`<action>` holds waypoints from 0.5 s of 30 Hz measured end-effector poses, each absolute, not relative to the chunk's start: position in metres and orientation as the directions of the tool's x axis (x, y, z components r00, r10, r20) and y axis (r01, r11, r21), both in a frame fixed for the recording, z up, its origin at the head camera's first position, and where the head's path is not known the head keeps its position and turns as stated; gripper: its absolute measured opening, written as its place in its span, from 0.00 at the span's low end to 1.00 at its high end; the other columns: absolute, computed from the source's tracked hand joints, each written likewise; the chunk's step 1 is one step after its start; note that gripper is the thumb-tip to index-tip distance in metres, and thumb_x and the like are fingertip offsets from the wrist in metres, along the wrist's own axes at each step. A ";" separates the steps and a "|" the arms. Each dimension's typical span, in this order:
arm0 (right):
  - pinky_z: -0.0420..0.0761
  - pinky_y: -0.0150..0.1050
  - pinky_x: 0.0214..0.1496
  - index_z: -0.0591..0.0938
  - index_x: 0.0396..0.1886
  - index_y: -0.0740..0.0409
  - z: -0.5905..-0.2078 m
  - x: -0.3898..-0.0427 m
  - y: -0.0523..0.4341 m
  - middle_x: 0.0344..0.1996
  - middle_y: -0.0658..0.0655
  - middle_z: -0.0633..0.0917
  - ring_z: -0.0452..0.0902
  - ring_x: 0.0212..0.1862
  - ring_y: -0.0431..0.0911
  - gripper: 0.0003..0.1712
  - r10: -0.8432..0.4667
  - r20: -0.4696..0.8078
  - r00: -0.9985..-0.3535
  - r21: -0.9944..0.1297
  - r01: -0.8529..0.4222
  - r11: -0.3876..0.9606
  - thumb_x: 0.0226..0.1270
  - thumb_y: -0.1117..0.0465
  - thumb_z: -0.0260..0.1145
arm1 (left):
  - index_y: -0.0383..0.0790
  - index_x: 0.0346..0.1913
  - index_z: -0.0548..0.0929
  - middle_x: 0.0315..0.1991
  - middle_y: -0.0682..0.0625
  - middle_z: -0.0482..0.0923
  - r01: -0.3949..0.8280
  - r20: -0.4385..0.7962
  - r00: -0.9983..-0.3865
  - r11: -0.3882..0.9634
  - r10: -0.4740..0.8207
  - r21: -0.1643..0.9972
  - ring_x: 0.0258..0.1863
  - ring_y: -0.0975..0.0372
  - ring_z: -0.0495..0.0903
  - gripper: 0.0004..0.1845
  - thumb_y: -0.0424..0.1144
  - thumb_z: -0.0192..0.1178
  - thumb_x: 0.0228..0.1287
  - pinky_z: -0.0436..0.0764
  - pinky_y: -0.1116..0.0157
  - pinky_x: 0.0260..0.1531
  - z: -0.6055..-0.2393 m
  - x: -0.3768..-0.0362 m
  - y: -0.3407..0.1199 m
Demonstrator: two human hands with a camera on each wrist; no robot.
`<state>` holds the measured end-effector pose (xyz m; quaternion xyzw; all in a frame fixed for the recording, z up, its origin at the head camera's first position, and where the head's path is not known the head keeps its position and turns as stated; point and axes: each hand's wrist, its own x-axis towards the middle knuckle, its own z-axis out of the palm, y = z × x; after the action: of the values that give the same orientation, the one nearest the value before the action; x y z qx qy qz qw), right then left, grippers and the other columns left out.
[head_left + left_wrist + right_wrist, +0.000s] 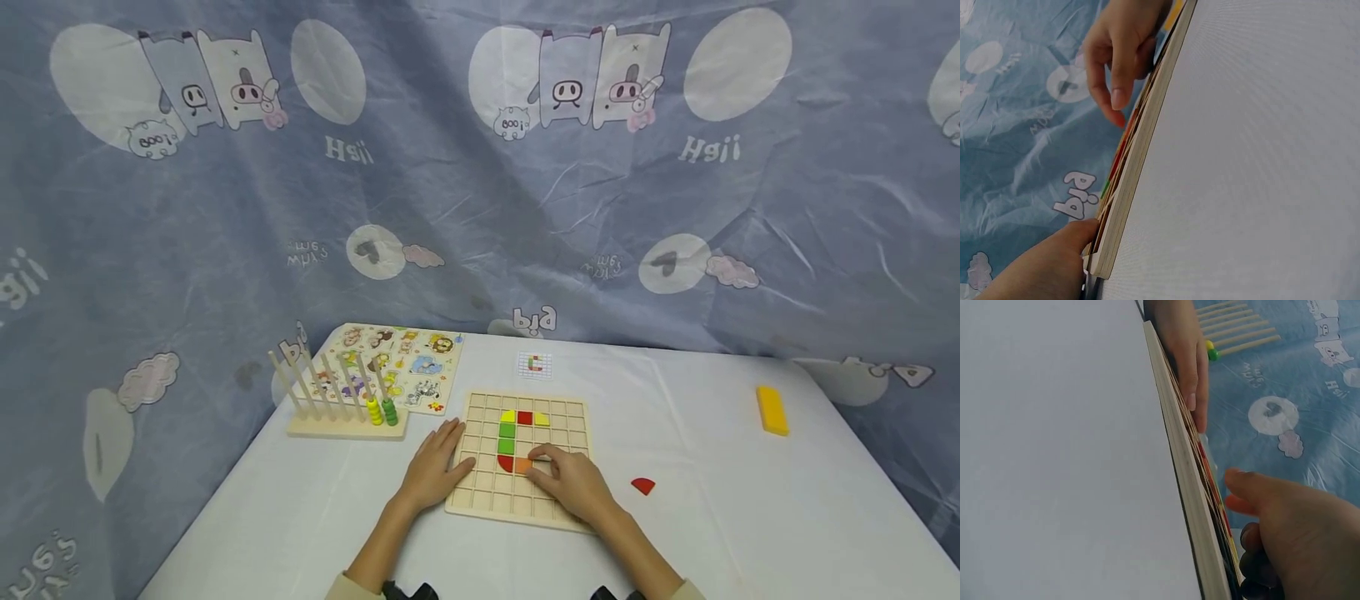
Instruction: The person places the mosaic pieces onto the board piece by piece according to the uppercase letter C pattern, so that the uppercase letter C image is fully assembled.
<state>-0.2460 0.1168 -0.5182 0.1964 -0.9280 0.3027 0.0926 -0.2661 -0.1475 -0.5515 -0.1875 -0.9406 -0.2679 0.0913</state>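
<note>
A wooden grid board (480, 502) lies on the white table. Colored tiles form a C-like figure on it: yellow quarter pieces (541, 419), a red square (524, 417), green squares (507, 438) and a red quarter piece (506, 462). My right hand (576, 483) pinches an orange square (522, 466) by its right side, beside the red quarter piece, with thumb and index finger. My left hand (435, 468) rests along the board's left edge, fingers extended, thumb on the board. Both wrist views show the board nearly edge-on, hiding most tiles.
A loose red quarter piece (642, 485) lies right of the board. Behind the board is a small pattern card (535, 365). At the left stand a peg rack (345, 426) with yellow and green beads and an animal puzzle board (442, 375). A yellow block (772, 410) lies far right.
</note>
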 end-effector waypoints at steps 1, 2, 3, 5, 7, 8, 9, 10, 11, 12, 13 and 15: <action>0.55 0.29 0.13 0.82 0.39 0.43 -0.517 -0.245 0.120 0.07 0.39 0.63 0.53 0.11 0.33 0.13 -0.305 0.279 -0.911 -0.540 -0.411 0.735 0.56 0.46 0.68 | 0.39 0.69 0.60 0.69 0.45 0.56 0.399 0.268 -0.914 0.787 0.303 0.471 0.69 0.56 0.52 0.36 0.58 0.49 0.65 0.48 0.57 0.68 -0.551 -0.266 -0.147; 0.56 0.29 0.13 0.82 0.39 0.43 -0.517 -0.244 0.123 0.07 0.39 0.63 0.54 0.11 0.33 0.13 -0.300 0.271 -0.915 -0.552 -0.403 0.730 0.56 0.46 0.68 | 0.39 0.69 0.60 0.69 0.45 0.56 0.399 0.268 -0.914 0.788 0.303 0.470 0.69 0.55 0.52 0.36 0.58 0.49 0.65 0.48 0.57 0.68 -0.551 -0.266 -0.147; 0.56 0.29 0.13 0.82 0.39 0.42 -0.516 -0.244 0.127 0.07 0.40 0.63 0.53 0.11 0.33 0.12 -0.295 0.263 -0.919 -0.561 -0.394 0.728 0.56 0.47 0.68 | 0.39 0.69 0.60 0.69 0.45 0.56 0.398 0.267 -0.915 0.790 0.303 0.467 0.69 0.56 0.52 0.36 0.58 0.49 0.65 0.48 0.57 0.68 -0.551 -0.266 -0.147; 0.56 0.28 0.13 0.82 0.40 0.42 -0.516 -0.242 0.136 0.07 0.40 0.63 0.54 0.11 0.33 0.12 -0.288 0.251 -0.924 -0.571 -0.382 0.726 0.57 0.47 0.68 | 0.38 0.69 0.60 0.69 0.44 0.57 0.399 0.269 -0.914 0.791 0.303 0.465 0.69 0.55 0.52 0.36 0.57 0.49 0.65 0.49 0.57 0.68 -0.550 -0.265 -0.147; 0.57 0.28 0.13 0.82 0.40 0.42 -0.515 -0.239 0.147 0.07 0.40 0.63 0.54 0.11 0.33 0.12 -0.276 0.258 -0.926 -0.582 -0.377 0.721 0.57 0.48 0.68 | 0.38 0.69 0.60 0.69 0.44 0.57 0.402 0.271 -0.913 0.791 0.306 0.462 0.69 0.55 0.52 0.36 0.57 0.49 0.65 0.49 0.57 0.68 -0.549 -0.265 -0.147; 0.57 0.28 0.13 0.82 0.40 0.43 -0.515 -0.238 0.152 0.07 0.41 0.63 0.54 0.11 0.33 0.12 -0.272 0.266 -0.925 -0.584 -0.380 0.717 0.57 0.49 0.68 | 0.38 0.69 0.60 0.69 0.44 0.57 0.404 0.273 -0.912 0.790 0.307 0.460 0.69 0.55 0.52 0.36 0.57 0.49 0.65 0.49 0.57 0.68 -0.549 -0.265 -0.147; 0.57 0.28 0.13 0.82 0.40 0.43 -0.515 -0.236 0.158 0.08 0.40 0.63 0.54 0.12 0.32 0.12 -0.266 0.273 -0.925 -0.589 -0.379 0.713 0.57 0.49 0.68 | 0.38 0.69 0.60 0.69 0.44 0.57 0.404 0.272 -0.912 0.790 0.307 0.461 0.69 0.55 0.52 0.36 0.57 0.50 0.65 0.49 0.57 0.68 -0.548 -0.265 -0.147; 0.57 0.27 0.13 0.82 0.40 0.44 -0.515 -0.234 0.163 0.08 0.40 0.63 0.53 0.12 0.32 0.12 -0.264 0.285 -0.922 -0.591 -0.385 0.709 0.57 0.50 0.69 | 0.37 0.69 0.60 0.69 0.44 0.57 0.405 0.275 -0.911 0.789 0.307 0.462 0.69 0.55 0.52 0.36 0.57 0.50 0.65 0.49 0.57 0.68 -0.548 -0.265 -0.147; 0.56 0.27 0.13 0.82 0.40 0.44 -0.516 -0.233 0.168 0.08 0.40 0.62 0.52 0.12 0.31 0.12 -0.255 0.297 -0.920 -0.588 -0.387 0.711 0.56 0.50 0.69 | 0.37 0.69 0.61 0.69 0.44 0.57 0.406 0.277 -0.911 0.788 0.306 0.462 0.69 0.55 0.52 0.36 0.57 0.50 0.65 0.49 0.56 0.68 -0.548 -0.265 -0.146; 0.56 0.27 0.13 0.82 0.40 0.44 -0.517 -0.231 0.173 0.08 0.40 0.62 0.52 0.12 0.31 0.12 -0.249 0.307 -0.919 -0.582 -0.388 0.714 0.56 0.51 0.69 | 0.37 0.69 0.61 0.69 0.44 0.57 0.405 0.277 -0.911 0.790 0.306 0.461 0.69 0.55 0.52 0.36 0.57 0.50 0.65 0.49 0.57 0.68 -0.548 -0.265 -0.146; 0.56 0.27 0.13 0.82 0.40 0.45 -0.518 -0.230 0.177 0.08 0.40 0.62 0.51 0.12 0.31 0.12 -0.244 0.317 -0.917 -0.577 -0.390 0.718 0.56 0.51 0.69 | 0.38 0.69 0.60 0.69 0.44 0.57 0.404 0.276 -0.912 0.790 0.305 0.461 0.69 0.55 0.52 0.36 0.57 0.49 0.65 0.49 0.57 0.68 -0.549 -0.265 -0.146; 0.56 0.27 0.12 0.82 0.41 0.45 -0.521 -0.227 0.186 0.08 0.39 0.61 0.51 0.12 0.31 0.13 -0.232 0.336 -0.913 -0.559 -0.391 0.731 0.55 0.51 0.70 | 0.38 0.69 0.61 0.69 0.45 0.57 0.401 0.277 -0.912 0.791 0.301 0.462 0.69 0.55 0.52 0.36 0.57 0.50 0.65 0.49 0.57 0.68 -0.550 -0.265 -0.146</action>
<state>-0.2270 0.1862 -0.5207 0.1689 -0.9224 0.3252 0.1223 -0.2647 -0.1461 -0.5496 -0.1866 -0.9415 -0.2642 0.0949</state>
